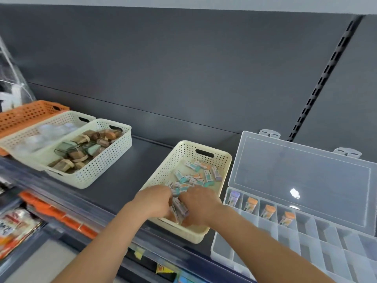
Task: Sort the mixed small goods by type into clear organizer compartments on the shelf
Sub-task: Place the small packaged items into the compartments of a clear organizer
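A cream perforated basket stands on the dark shelf and holds several small erasers in teal, orange and purple sleeves. Both hands reach into its near end. My left hand is curled among the erasers; what it holds is hidden. My right hand grips a small bunch of purple erasers between the two hands. To the right lies an open clear organizer with its lid leaning back. Its far row holds one purple eraser and three orange erasers in separate compartments.
At the left stand a cream basket of brown and green small goods, a cream basket of clear items and an orange basket. Packaged goods sit on the lower shelf. The dark back panel rises behind.
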